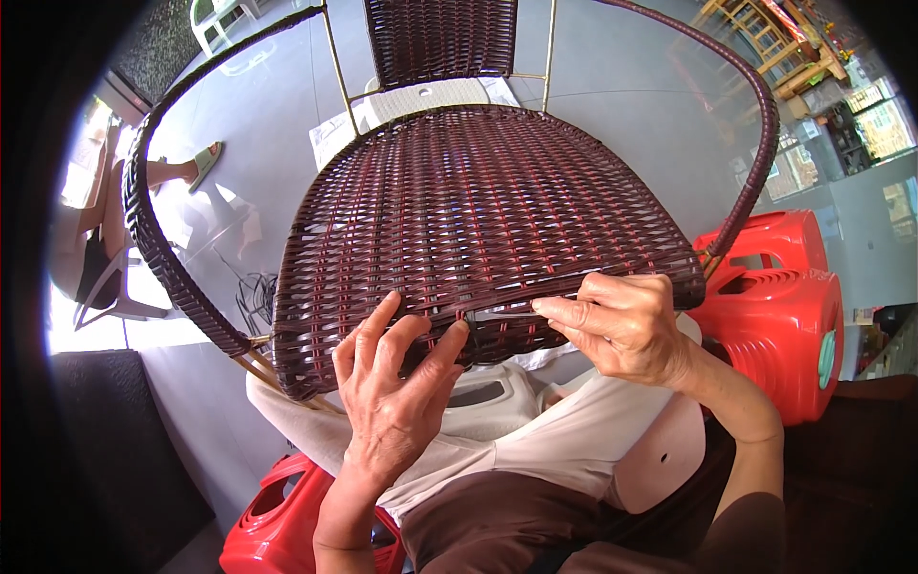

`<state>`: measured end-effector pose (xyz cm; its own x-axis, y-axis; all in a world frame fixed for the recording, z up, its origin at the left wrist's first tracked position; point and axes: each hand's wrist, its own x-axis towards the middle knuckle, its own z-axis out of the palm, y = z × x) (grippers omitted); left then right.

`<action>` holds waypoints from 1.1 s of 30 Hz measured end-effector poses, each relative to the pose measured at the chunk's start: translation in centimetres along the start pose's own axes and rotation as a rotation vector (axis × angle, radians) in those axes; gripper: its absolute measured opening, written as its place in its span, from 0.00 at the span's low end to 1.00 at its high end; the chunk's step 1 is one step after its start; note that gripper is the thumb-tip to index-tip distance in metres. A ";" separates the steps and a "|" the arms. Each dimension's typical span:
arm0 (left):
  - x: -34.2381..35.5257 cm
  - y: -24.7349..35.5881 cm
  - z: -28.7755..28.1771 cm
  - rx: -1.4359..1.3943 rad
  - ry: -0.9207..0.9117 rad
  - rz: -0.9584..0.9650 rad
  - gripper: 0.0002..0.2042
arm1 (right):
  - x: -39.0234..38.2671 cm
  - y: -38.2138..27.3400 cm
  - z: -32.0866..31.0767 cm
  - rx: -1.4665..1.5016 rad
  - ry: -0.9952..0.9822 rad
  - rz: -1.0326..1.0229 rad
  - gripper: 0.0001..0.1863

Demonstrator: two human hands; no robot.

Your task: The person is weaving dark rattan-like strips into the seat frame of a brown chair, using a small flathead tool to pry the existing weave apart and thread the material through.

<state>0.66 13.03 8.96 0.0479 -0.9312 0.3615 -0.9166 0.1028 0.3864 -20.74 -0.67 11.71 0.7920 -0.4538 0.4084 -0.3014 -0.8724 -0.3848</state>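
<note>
A dark brown and red wicker chair (478, 191) lies in front of me, its woven seat towards me. My left hand (397, 368) rests with fingers spread on the near edge of the seat. Its index fingertip presses beside a dark band in the weave. My right hand (622, 325), to the right along the same edge, is closed in a pinch on the end of a thin dark wicker strip (512, 315). The strip runs left from those fingers towards my left fingertip. My right palm is turned away and hidden.
The chair's wrapped armrests (755, 105) curve out on both sides. Red plastic stools (779, 325) stand at the right, another red stool (277, 517) at lower left. A white stool (488, 397) shows under the near edge. A person's sandalled foot (203, 165) is at far left.
</note>
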 end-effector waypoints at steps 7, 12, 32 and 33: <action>0.2 -0.1 0.4 -0.087 0.073 -0.049 0.18 | -0.1 0.4 0.5 -0.028 0.044 -0.003 0.17; 1.3 1.4 1.3 -0.156 0.232 -0.224 0.11 | -0.1 0.5 0.6 -0.015 0.058 -0.013 0.17; 3.6 3.8 1.1 -0.068 0.143 -0.453 0.06 | -0.1 0.2 0.2 0.008 0.033 0.014 0.15; 3.7 3.7 1.2 -0.056 0.144 -0.459 0.06 | -0.1 0.2 0.3 0.002 0.037 0.015 0.14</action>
<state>-3.02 9.58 10.68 0.5003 -0.8272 0.2557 -0.7654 -0.2845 0.5772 -20.71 -0.78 11.35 0.7675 -0.4731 0.4326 -0.3120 -0.8652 -0.3926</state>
